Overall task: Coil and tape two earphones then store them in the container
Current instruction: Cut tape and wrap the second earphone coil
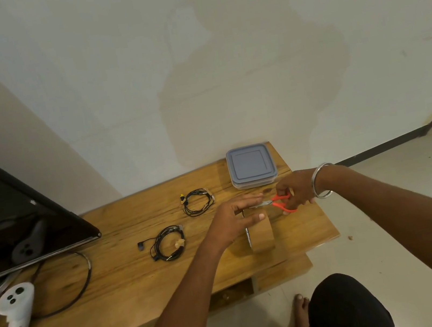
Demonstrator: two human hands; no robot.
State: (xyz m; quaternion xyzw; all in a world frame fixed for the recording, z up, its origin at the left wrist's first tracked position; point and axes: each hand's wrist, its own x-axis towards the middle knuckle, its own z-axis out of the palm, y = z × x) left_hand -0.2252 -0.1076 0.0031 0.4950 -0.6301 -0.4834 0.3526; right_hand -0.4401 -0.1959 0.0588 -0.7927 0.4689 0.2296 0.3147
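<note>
- We see a wooden table (130,275) with visible grain running across the middle of the frame.
- Right hand (296,188), centre right, grips orange-handled scissors (277,203); fingers curl through the loops, and the metal blades point left.
- Left hand (236,218), at centre, pinches a strip pulled up from the brown tape roll (259,231); fingers extended, thumb beneath. The strip itself is hard to make out where it meets the blades.
- The roll stands on edge, partly hidden by the left hand.
- Two black earphones lie coiled left of the hands: one (197,201) farther back with a yellow tip, one (166,243) nearer with a tan tape piece on it.
- A square, clear container (250,166) with a grey-blue lid stands shut at the table's far edge, above the hands.
- A metal bangle (322,181) circles the right wrist.
- A white controller (16,313) lies lower left; its writing is unreadable.
- A dark screen (9,221) is cut off at the left edge.
</note>
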